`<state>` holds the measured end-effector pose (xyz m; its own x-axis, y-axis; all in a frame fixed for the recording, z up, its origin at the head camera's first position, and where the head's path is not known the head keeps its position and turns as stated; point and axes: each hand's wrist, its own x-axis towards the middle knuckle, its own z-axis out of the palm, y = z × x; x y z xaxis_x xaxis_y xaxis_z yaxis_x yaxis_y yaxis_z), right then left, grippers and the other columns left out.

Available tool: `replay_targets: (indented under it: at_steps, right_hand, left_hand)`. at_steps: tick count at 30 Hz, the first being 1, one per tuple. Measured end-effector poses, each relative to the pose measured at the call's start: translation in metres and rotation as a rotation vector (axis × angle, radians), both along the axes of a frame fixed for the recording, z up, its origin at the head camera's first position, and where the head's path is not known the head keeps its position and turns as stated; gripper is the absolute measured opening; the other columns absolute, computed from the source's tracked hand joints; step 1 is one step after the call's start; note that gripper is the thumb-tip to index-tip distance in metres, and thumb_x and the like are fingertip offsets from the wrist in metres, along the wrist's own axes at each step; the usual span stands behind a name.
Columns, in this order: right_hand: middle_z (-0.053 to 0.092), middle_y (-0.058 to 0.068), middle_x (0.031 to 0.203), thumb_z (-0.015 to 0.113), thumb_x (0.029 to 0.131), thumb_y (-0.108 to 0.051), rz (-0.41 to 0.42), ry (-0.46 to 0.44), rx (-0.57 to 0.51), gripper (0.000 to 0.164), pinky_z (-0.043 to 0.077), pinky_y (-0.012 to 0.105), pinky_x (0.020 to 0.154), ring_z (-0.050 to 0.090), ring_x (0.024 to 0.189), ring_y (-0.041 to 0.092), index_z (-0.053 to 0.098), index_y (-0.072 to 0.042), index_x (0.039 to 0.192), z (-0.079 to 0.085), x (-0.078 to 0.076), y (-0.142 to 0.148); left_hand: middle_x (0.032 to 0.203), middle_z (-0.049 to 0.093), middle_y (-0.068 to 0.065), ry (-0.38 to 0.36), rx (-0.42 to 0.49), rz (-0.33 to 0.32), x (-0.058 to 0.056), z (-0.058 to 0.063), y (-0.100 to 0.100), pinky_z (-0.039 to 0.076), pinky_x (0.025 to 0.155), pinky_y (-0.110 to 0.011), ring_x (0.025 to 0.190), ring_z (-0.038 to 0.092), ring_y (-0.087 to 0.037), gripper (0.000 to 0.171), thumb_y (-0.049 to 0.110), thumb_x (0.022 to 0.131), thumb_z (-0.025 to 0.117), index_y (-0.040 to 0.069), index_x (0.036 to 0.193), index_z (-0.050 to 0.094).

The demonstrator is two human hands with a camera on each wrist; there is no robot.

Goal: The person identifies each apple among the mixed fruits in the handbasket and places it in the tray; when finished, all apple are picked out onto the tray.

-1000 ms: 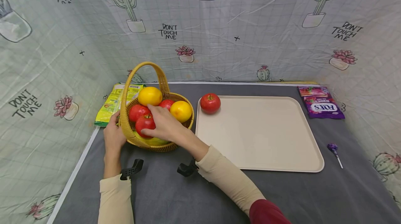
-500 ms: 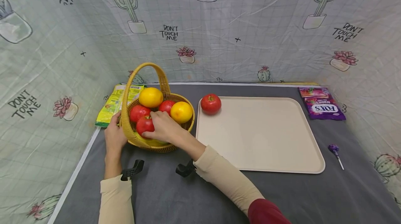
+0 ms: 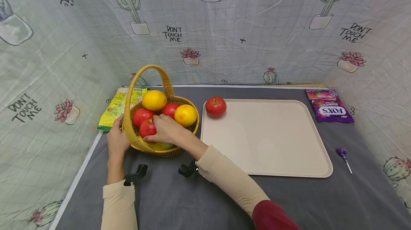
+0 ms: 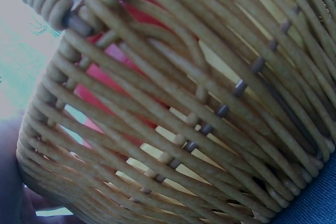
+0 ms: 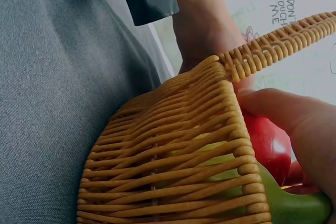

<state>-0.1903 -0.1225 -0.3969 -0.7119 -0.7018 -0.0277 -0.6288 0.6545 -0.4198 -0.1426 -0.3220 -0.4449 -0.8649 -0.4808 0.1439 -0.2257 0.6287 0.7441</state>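
Observation:
A yellow wicker basket [image 3: 167,152] with a tall handle stands at the left of the table. My left hand [image 3: 117,139] holds its left side; in the left wrist view the weave [image 4: 173,108] fills most of the picture. Reaching into the basket, my right hand [image 3: 167,129] grips a red apple [image 3: 147,128], its thumb on the near side and its other fingers mostly hidden. Around it lie more red apples [image 3: 142,116], two yellow round fruits [image 3: 154,100] and, underneath, a banana [image 3: 160,146] whose green stem [image 5: 294,206] shows in the right wrist view.
Right of the basket lies a beige tray [image 3: 266,137] with one red apple [image 3: 216,107] at its far left corner. A purple candy packet [image 3: 329,105] and a lollipop [image 3: 342,153] lie farther right. Behind the basket is a yellow-green packet [image 3: 110,114].
My right hand has sunk slightly lower around the apple, its fingers curling down behind it. My left hand and the basket have stayed put.

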Motion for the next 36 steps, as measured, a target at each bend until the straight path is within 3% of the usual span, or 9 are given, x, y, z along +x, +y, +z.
replay_targets:
  at_steps: [9,17,27,36]
  right_hand:
    - [0.067,0.005,0.118,0.066,0.086,-0.062,-0.006,-0.02,0.003,0.075,0.052,0.026,0.093,0.063,0.104,0.017,0.055,-0.005,0.133,-0.0013,-0.0013,-0.0025]
    - [0.065,0.006,0.123,0.068,0.085,-0.061,-0.023,-0.021,0.0,0.078,0.05,0.028,0.098,0.06,0.111,0.018,0.053,-0.005,0.136,-0.0012,-0.0011,-0.0041]
    - [0.059,0.006,0.124,0.074,0.079,-0.057,-0.067,0.048,-0.053,0.082,0.049,0.028,0.099,0.057,0.11,0.018,0.049,-0.006,0.138,-0.0053,0.0054,-0.0056]
    - [0.055,0.007,0.129,0.075,0.079,-0.052,-0.086,0.083,-0.117,0.081,0.048,0.03,0.1,0.053,0.115,0.02,0.045,-0.008,0.14,-0.0048,0.0066,-0.0027]
  left_hand:
    - [0.132,0.061,-0.03,-0.012,-0.006,0.008,0.0017,0.0012,0.002,0.045,0.094,-0.056,0.119,0.059,-0.045,0.051,0.029,0.103,0.05,0.008,0.148,0.047]
    - [0.134,0.06,-0.03,-0.014,0.002,0.008,0.002,0.0025,0.0017,0.045,0.097,-0.057,0.122,0.058,-0.045,0.051,0.03,0.103,0.05,0.008,0.149,0.047]
    - [0.134,0.06,-0.03,-0.013,0.005,0.02,0.0013,0.002,0.002,0.046,0.091,-0.054,0.118,0.059,-0.044,0.052,0.031,0.102,0.052,0.008,0.149,0.048]
    - [0.135,0.059,-0.03,-0.029,0.023,0.026,0.0002,0.0,0.0009,0.044,0.101,-0.058,0.123,0.056,-0.045,0.054,0.032,0.102,0.051,0.009,0.15,0.046]
